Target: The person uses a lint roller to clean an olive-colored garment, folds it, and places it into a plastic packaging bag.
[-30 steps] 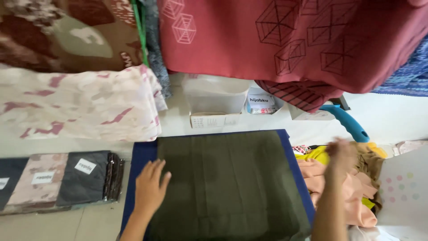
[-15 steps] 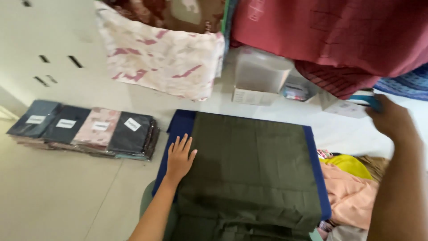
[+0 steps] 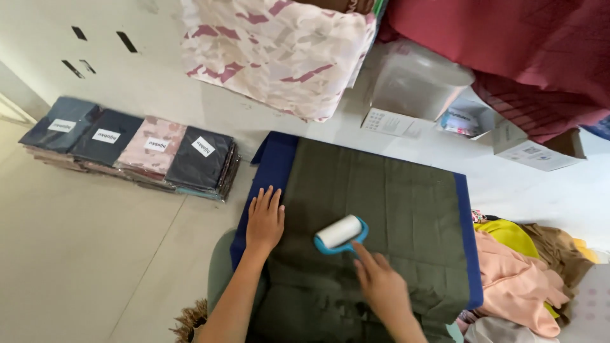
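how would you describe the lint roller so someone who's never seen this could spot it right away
Find the dark green cloth spread over a blue board in the middle of the floor. Near its centre, just ahead of the right hand, lies the lint roller: a short white cylinder in a turquoise frame. It is the only small, hard, white thing on the cloth; the left hand lies flat beside it.

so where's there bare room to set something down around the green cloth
Most bare floor lies left of the green cloth, below the row of packaged fabrics. A narrower strip runs between cloth and cardboard boxes. The cloth's far right half is free. Crowded: the clothes pile at right, and mid-cloth, where the left hand presses and the right hand holds the lint roller.
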